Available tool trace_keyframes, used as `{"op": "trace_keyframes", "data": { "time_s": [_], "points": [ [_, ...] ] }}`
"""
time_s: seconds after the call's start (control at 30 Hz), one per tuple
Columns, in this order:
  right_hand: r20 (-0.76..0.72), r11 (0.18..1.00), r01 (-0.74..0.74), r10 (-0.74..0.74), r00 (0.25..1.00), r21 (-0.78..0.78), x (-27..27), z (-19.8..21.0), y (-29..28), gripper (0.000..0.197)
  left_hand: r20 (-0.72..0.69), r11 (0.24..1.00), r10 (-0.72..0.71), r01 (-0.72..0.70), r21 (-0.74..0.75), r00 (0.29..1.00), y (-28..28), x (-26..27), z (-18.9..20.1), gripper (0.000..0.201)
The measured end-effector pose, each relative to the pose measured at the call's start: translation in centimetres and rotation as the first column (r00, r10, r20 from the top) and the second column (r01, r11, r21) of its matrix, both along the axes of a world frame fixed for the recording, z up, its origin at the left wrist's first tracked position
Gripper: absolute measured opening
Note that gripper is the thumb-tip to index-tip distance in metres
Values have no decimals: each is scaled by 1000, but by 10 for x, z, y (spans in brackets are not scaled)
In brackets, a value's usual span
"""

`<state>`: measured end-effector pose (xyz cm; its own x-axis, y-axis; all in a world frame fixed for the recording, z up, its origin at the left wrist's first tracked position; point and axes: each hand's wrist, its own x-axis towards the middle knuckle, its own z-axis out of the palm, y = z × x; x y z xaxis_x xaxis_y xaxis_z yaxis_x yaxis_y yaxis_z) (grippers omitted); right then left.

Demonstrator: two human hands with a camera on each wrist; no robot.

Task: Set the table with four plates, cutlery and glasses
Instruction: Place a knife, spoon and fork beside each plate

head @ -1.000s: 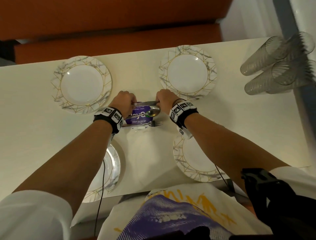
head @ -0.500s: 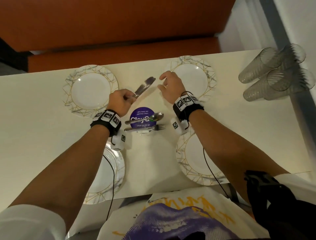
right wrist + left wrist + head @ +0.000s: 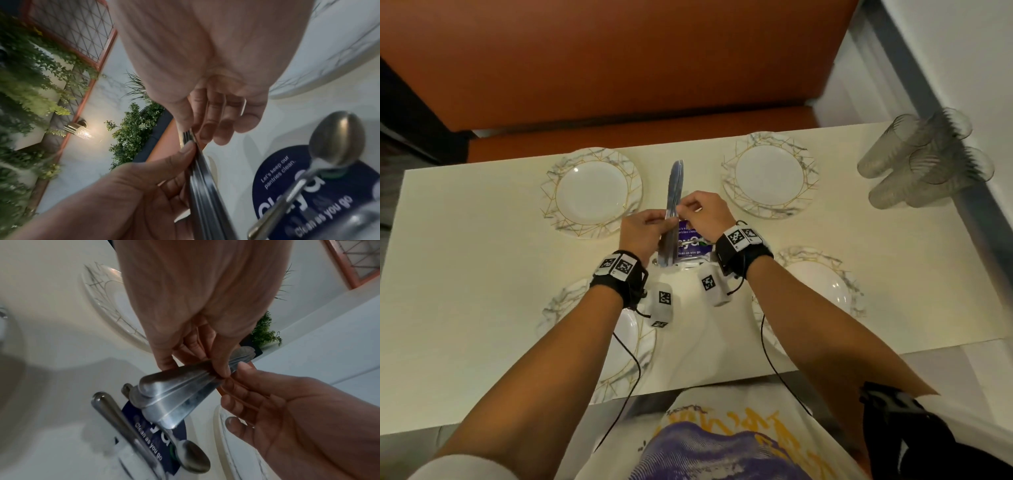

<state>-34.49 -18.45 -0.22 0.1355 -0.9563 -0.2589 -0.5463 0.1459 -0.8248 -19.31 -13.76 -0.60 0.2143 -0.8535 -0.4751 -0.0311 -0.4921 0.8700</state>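
Note:
My left hand (image 3: 654, 224) grips a bundle of steel knives (image 3: 674, 192) by the handles above the table's middle, blades pointing away from me. My right hand (image 3: 697, 209) pinches the same bundle just right of the left thumb. In the left wrist view the knife handles (image 3: 174, 395) fan out below my fingers. In the right wrist view the bundle (image 3: 202, 183) shows edge-on. A spoon (image 3: 337, 138) and a second handle (image 3: 115, 415) lie on a purple sticker (image 3: 690, 251). Four marbled plates sit far left (image 3: 592, 192), far right (image 3: 770, 174), near left (image 3: 630, 346) and near right (image 3: 825, 284).
Several clear ribbed glasses (image 3: 921, 164) stand clustered at the table's far right edge by the wall. An orange bench (image 3: 619, 68) runs behind the cream table (image 3: 465, 267). My forearms cover parts of both near plates.
The left hand lifted the knives off the table and swung them to point straight away. The right hand, briefly open near the far right plate, came back and pinched the bundle.

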Motion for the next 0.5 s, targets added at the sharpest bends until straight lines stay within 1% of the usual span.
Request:
{"op": "trace_keyframes", "data": {
  "time_s": [0.07,0.13,0.23,0.27,0.33,0.4,0.5],
  "points": [
    [-6,1000,23,-23,1000,20,2,-2,10,12,-21,1000,-7,7,-5,1000,11,2,0,14],
    [30,996,48,-50,998,79,2,-2,21,12,-26,1000,-1,1,-1,1000,23,3,0,14],
    [83,986,66,-79,993,153,-1,-3,40,9,-34,998,62,-62,14,998,42,8,-4,13],
    [103,981,74,-94,990,178,-3,-6,47,8,-21,996,87,-86,21,996,49,10,-8,13],
    [137,967,91,-126,982,238,-7,-14,61,11,44,992,117,-119,37,992,62,15,-15,14],
    [96,957,71,-102,990,282,-11,-25,76,15,80,987,146,-151,57,986,76,16,-19,15],
    [-3,947,19,-19,1000,322,-14,-38,100,21,22,969,236,-237,76,972,99,14,-20,18]
  ]
}}
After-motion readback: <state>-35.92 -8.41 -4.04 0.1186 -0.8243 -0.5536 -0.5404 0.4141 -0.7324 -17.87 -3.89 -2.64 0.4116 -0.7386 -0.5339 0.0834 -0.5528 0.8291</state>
